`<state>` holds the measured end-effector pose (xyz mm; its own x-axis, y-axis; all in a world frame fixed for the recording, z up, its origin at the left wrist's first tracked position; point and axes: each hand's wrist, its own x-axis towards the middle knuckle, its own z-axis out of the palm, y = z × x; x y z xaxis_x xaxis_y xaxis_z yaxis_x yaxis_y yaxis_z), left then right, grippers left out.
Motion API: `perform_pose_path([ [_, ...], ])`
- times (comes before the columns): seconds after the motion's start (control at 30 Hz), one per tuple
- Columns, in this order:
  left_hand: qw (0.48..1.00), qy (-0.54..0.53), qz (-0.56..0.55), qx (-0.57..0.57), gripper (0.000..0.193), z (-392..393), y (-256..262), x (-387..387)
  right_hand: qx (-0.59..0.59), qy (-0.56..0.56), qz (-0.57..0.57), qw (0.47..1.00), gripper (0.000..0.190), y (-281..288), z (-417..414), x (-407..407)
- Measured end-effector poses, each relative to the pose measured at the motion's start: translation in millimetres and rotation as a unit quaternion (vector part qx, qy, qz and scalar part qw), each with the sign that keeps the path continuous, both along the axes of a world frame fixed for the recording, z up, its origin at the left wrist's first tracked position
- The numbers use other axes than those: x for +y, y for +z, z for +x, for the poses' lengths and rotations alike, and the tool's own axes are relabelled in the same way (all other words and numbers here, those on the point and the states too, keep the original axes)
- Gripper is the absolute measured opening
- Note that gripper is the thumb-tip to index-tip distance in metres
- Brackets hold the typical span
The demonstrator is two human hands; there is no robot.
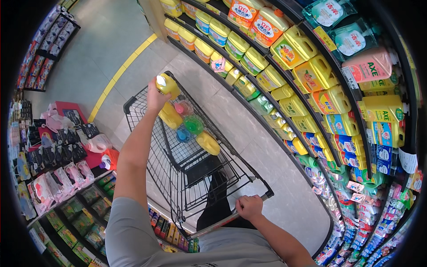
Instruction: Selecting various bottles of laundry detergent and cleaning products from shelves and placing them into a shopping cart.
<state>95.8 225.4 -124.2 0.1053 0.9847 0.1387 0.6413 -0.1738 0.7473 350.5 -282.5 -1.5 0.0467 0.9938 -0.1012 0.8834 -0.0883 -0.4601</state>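
My left hand [156, 96] reaches over the far end of a black wire shopping cart [156, 140] and grips a yellow plastic bottle [171, 87] with a white cap. Below it in the cart lies another yellow bottle [170, 116]. Beside that are a pink-topped bottle [182, 107], a green bottle [193, 124] and a blue bottle [183, 134]. One more yellow bottle [208, 143] lies nearer to me. My right hand [249, 207] is closed around the cart's push handle [227, 221].
Shelves of dish-soap bottles and jugs [297, 115] curve along the right. On the left stands a display of packaged goods [63, 143] above lower shelves [80, 217]. A yellow floor line [113, 80] crosses the grey tiles [96, 43] ahead.
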Motion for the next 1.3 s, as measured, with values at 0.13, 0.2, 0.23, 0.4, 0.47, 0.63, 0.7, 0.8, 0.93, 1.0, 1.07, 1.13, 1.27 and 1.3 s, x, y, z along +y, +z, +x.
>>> perform_pose_path([
  [0.13, 0.999, -0.033, -0.031, -0.027, 0.084, 6.0, -36.8, -4.8, -0.006, 0.005, -0.003, 1.000, 0.016, -2.4, 3.3, -14.4],
  [0.2, 0.995, -0.060, -0.003, 0.075, 0.080, 12.3, -44.8, -11.8, -0.007, 0.006, 0.000, 1.000, 0.016, -1.9, 6.5, -16.9],
  [0.23, 0.996, -0.061, -0.007, 0.072, 0.080, 17.6, -46.2, -13.8, -0.005, 0.006, 0.006, 1.000, 0.015, -1.3, 8.1, -18.4],
  [0.4, 0.976, -0.075, -0.068, 0.193, 0.071, 39.0, -46.4, -22.4, -0.014, 0.007, 0.014, 1.000, 0.015, -2.3, 12.9, -24.3],
  [0.47, 0.966, -0.083, -0.088, 0.230, 0.071, 35.0, -54.2, -19.2, -0.011, 0.008, 0.013, 1.000, 0.015, -2.5, 10.2, -22.9],
  [0.63, 0.947, -0.110, -0.129, 0.274, 0.071, 43.7, -52.4, -7.3, -0.014, -0.003, 0.022, 1.000, 0.012, -5.4, 9.2, -22.9],
  [0.7, 0.949, -0.099, -0.146, 0.262, 0.070, 53.9, -43.1, -3.1, -0.016, -0.013, 0.021, 1.000, 0.011, -4.0, 9.4, -22.2],
  [0.8, 0.922, -0.070, -0.220, 0.311, 0.078, 53.7, -34.6, 4.9, -0.023, -0.032, 0.012, 0.999, 0.010, -1.7, 9.7, -25.2],
  [0.93, 0.931, -0.076, -0.164, 0.318, 0.072, -26.3, -60.4, 13.0, 0.026, 0.002, 0.026, 0.999, 0.011, 1.3, 0.3, -22.7],
  [1.0, 0.928, -0.117, -0.202, 0.291, 0.066, 27.1, -43.8, 2.4, -0.001, -0.030, 0.026, 0.999, 0.011, 0.9, 10.7, -26.6],
  [1.07, 0.949, -0.111, -0.125, 0.268, 0.063, 17.5, -32.8, -14.2, 0.016, -0.023, 0.046, 0.999, 0.012, -1.2, 10.1, -32.4],
  [1.13, 0.979, -0.088, -0.029, 0.179, 0.058, 10.5, -15.4, -33.8, 0.019, -0.023, 0.053, 0.998, 0.013, -1.2, 11.3, -34.1],
  [1.27, 0.999, -0.015, 0.032, -0.030, 0.045, 26.9, 31.5, -139.1, 0.011, -0.033, 0.077, 0.996, 0.016, 1.6, 11.0, -33.4],
  [1.3, 0.994, -0.004, 0.003, -0.105, 0.041, 30.2, 45.1, -179.6, 0.003, -0.034, 0.087, 0.996, 0.016, 1.5, 10.1, -34.6],
])
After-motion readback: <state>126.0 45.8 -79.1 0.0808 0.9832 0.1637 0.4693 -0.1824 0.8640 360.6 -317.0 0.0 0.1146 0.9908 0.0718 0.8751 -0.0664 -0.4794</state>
